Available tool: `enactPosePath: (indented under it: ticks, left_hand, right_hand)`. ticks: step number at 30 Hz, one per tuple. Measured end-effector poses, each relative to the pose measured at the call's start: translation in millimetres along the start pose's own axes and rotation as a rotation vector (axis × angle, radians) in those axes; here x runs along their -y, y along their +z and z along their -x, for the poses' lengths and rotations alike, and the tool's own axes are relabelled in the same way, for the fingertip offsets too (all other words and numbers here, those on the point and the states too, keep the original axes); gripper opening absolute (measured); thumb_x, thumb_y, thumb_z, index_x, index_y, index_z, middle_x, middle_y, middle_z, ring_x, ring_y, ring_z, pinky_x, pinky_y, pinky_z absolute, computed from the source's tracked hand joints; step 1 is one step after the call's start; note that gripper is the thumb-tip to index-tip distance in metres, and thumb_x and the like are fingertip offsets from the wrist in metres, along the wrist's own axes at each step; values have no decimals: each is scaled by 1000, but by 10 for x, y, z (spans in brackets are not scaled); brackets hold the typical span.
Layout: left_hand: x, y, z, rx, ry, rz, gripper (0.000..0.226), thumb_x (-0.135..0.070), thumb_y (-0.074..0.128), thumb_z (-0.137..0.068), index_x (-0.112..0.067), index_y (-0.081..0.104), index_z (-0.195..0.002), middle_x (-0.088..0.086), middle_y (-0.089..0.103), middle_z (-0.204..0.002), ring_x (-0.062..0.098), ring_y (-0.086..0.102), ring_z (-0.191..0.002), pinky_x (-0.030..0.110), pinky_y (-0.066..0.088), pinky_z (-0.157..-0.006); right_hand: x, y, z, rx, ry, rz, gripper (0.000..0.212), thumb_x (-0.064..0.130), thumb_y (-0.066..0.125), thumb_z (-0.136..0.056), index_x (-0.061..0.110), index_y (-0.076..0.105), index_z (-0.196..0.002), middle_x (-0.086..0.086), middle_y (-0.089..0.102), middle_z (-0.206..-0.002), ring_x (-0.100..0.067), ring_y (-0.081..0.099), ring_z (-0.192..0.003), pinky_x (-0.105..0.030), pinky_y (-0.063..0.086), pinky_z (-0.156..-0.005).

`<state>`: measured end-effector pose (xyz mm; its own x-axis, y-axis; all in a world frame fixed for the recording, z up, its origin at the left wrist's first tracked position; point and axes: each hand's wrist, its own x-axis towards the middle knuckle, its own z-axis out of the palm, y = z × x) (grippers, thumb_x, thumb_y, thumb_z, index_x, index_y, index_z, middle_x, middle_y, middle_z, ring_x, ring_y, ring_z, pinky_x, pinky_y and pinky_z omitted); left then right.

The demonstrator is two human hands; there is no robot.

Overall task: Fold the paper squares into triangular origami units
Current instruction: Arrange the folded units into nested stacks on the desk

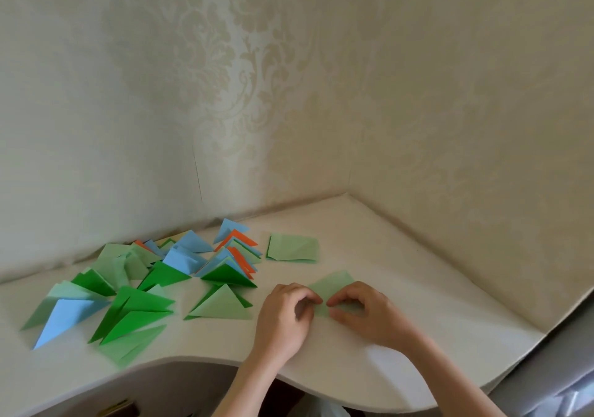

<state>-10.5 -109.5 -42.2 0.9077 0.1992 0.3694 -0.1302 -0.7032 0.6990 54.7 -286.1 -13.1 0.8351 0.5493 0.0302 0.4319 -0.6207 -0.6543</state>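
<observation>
Pale green paper (pixel 332 283) pinched between 2 hands (fingertips).

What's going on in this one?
A person is folding a light green paper square on a white table, pinching it with the left hand and right hand. Finished green, blue and orange paper triangles lie to the left; a small stack of light green squares waits behind.
</observation>
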Motion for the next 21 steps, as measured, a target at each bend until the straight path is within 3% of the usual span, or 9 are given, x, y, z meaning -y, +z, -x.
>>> enactPosePath:
  ticks: [2,5,11,15,21]
  left_hand:
    - [-20,-11,4,-6,-6,18,29,-8,57,-82,-34,69,-86,-25,62,-87,-2,51,-91,14,41,-79]
    - [-44,-24,15,-5,-2,23,36,-2,53,-81,-33,69,-88,-25,61,-88,-1,51,-93,16,42,-82]
    - [-67,-54,42,7,27,8,43,3,50,-74,-32,67,-92,-27,58,-93,-2,46,-98,6,34,-82]
    - [-64,-42,44,-41,63,11,46,3,52,-67,-30,68,-94,-25,58,-99,-4,44,-103,5,31,-88]
    - [-45,-10,62,-69,54,18,20,-7,68,-81,-24,70,-91,-22,58,-93,-1,47,-96,3,31,-84]
  right_hand:
    - [15,51,3,-36,12,61,16,52,69,-73,40,64,-83,16,58,-95,1,54,-91,-16,42,-84]
    - [17,186,-2,-115,43,147,40,74,52,-59,41,58,-81,18,53,-97,-6,51,-95,-27,39,-88]
    - [67,303,12,-158,-9,196,17,48,59,-85,33,65,-91,16,49,-99,-11,47,-99,-31,33,-91]
    - [43,143,26,-143,-108,50,10,47,55,-80,38,60,-80,20,55,-90,-8,54,-91,-35,44,-87]
    - [59,-116,39,-37,-212,28,3,29,62,-89,27,63,-88,13,60,-93,-5,56,-90,-25,46,-83]
